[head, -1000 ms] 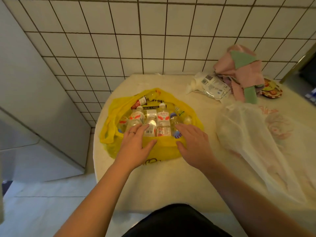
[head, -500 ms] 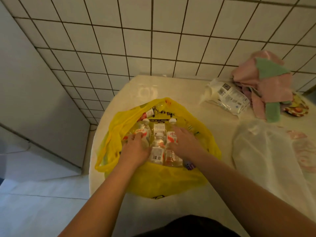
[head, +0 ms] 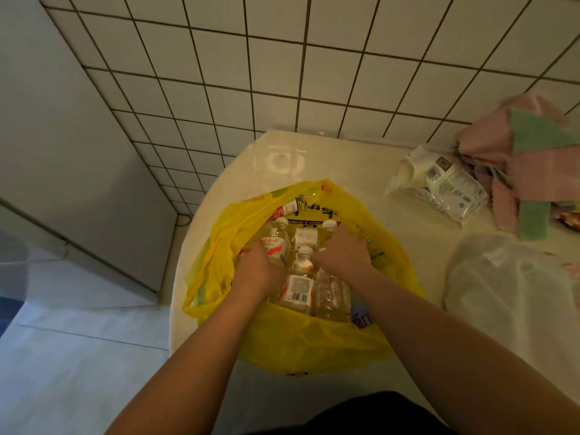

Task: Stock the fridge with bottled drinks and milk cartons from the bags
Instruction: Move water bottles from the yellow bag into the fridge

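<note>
A: Yellow bag [head: 301, 346] sat open on the pale table [head: 361, 171], with bottles packed inside.
B: Hands?
A: Both were down in it. Left hand [head: 255, 271] curled round a red-labelled bottle [head: 277, 244]. Right hand [head: 343, 254] curled round a white-capped bottle [head: 329, 225].
B: Else?
A: White bag [head: 508, 302] lay near, to the right.

Cream table [head: 345, 164]: yellow bag [head: 298, 343], white bag [head: 508, 293], cloths [head: 533, 158].
</note>
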`<state>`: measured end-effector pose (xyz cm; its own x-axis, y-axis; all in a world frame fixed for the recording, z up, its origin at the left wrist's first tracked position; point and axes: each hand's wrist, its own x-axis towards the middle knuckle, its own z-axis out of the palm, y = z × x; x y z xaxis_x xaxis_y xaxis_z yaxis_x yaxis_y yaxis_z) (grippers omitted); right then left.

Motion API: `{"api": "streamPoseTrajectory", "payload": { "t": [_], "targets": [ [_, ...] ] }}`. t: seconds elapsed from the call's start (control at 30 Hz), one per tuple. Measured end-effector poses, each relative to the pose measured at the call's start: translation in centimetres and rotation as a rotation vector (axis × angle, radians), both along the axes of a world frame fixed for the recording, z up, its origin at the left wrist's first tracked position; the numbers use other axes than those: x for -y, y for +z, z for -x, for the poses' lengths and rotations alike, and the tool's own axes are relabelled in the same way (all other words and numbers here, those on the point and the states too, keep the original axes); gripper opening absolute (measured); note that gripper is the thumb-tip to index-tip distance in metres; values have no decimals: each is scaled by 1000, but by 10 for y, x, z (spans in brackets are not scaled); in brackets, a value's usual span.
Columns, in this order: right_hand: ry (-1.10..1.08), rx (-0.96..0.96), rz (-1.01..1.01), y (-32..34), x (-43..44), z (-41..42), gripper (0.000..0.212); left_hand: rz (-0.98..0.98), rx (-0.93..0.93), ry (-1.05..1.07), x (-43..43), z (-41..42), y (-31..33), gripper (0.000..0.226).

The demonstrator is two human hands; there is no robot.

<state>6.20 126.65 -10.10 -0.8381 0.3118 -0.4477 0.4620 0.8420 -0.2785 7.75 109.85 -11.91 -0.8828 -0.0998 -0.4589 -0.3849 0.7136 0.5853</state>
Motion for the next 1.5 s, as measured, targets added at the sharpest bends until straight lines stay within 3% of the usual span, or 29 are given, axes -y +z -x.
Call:
{"api": "streamPoseTrajectory", "payload": {
  "t": [0.1, 0.23, 0.33, 0.53, 0.73, 0.93, 1.03, 1.23, 1.5],
  "targets": [
    [17, -13, 81, 2, -8, 2, 61, -47, -60, 11, 0, -7, 1, 76],
    [-97, -146, 245, 27, -19, -13, 66, -93, -178, 10, 0, -15, 5, 77],
    [-136, -297, 317, 38, -25, -24, 83, -95, -282, -52, 3, -20, 12, 87],
    [-75, -577, 495, 51, -19, -64, 60, -203, -440, -149, 4, -33, 42, 92],
    [-41, -730, 582, 80, -25, -95, 60, -299, -629, -110, 5, -56, 79, 68],
    [-55, -905, 683, 115, -34, -128, 66, -381, -755, -115, 11, -85, 120, 77],
    [-136, -975, 840, 129, -40, -145, 57, -486, -724, -94, 15, -105, 132, 76],
    [-197, -934, 1185, 139, -47, -178, 39, -639, -676, -14, 15, -149, 140, 61],
    [-422, -572, 1558, 118, -50, -223, 53, -842, -540, 215, 14, -225, 132, 45]
  ]
}}
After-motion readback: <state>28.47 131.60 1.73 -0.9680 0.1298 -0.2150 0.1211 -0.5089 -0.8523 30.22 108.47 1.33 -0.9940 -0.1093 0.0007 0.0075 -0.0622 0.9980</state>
